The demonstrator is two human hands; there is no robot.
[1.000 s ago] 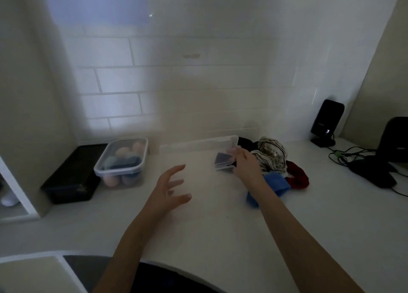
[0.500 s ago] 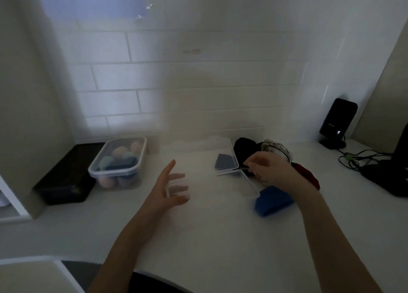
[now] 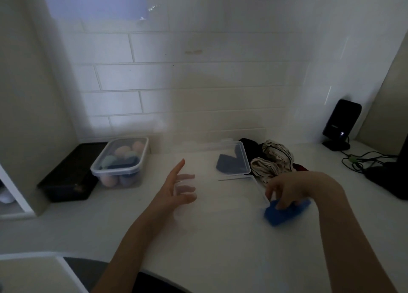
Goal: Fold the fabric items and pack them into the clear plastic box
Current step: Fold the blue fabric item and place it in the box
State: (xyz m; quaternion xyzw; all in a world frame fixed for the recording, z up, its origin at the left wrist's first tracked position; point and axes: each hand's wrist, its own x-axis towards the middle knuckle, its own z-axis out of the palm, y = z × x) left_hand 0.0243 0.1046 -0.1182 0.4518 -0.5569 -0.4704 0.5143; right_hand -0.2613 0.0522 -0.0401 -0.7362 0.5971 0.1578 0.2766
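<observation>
A clear plastic box (image 3: 244, 158) stands open on the white counter with a dark blue fabric piece (image 3: 227, 165) inside. Its clear lid (image 3: 242, 191) lies flat just in front of it. To the right of the box is a pile of fabric: a black piece (image 3: 249, 145), a white striped piece (image 3: 273, 160) and a red piece (image 3: 299, 166). My right hand (image 3: 284, 193) reaches down onto a bright blue cloth (image 3: 284, 214) beside the lid, fingers curled on it. Left of the lid, my left hand (image 3: 176, 187) hovers with fingers spread, holding nothing.
A closed clear container (image 3: 120, 162) of coloured items and a black tray (image 3: 66, 177) sit at the left by the tiled wall. A black speaker (image 3: 340, 124), cables (image 3: 362, 160) and a dark device (image 3: 390, 175) occupy the right side.
My right hand took the lid off the box, set it down in front, then moved down and right onto the blue cloth. My left hand stayed roughly in place.
</observation>
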